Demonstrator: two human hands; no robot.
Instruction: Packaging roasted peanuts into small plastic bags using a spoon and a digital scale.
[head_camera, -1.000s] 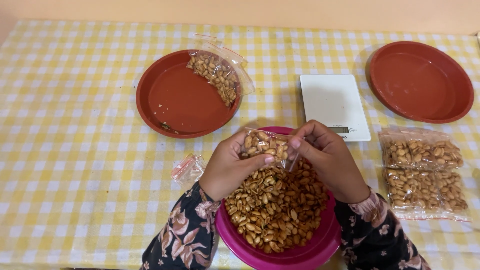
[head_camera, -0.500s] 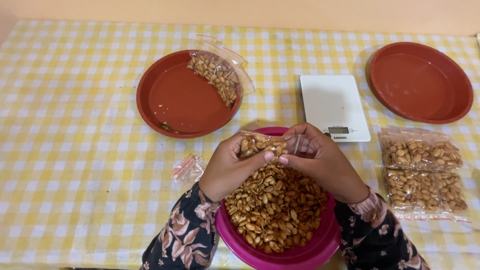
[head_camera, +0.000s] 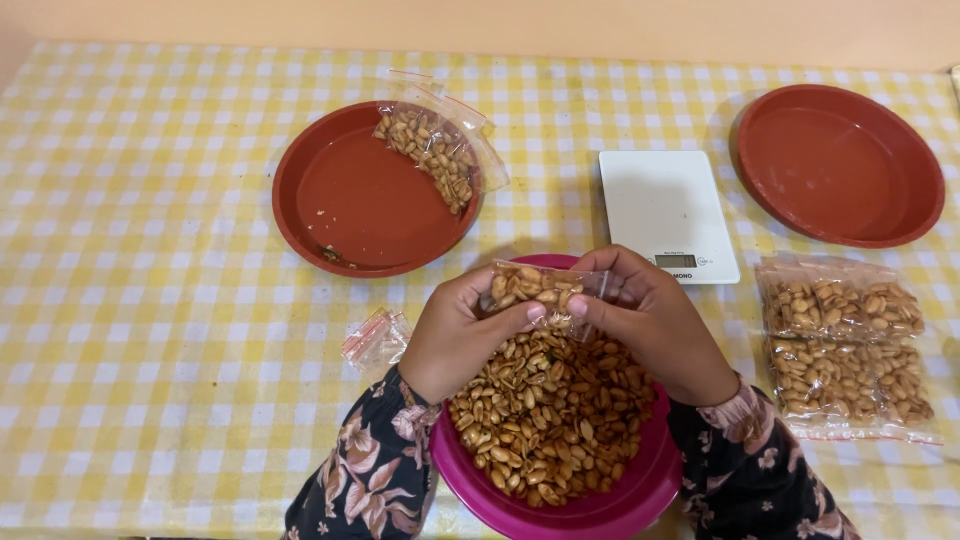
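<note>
Head view: both hands pinch a small clear bag of peanuts (head_camera: 535, 287) over the pink bowl (head_camera: 560, 500) at the bench's near edge, left hand (head_camera: 462, 335) and right hand (head_camera: 650, 320) clamped along its top. Sealing looks underway; pressing the strip fully closed comes next.

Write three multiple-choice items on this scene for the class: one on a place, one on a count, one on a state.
1. Where is the white kitchen scale?
A. Between the two red dishes
B. Inside the pink bowl
C. Left of both dishes

2. How many red dishes are on the tablecloth?
A. One
B. Two
C. Four

3. What is the state of the right red dish?
A. Full of peanuts
B. Holding a bag
C. Empty

Answers: 1 A, the scale lies between the left red dish and the right one. 2 B, only those two show. 3 C, its inside is bare, while the left dish holds a bag of peanuts.
</note>
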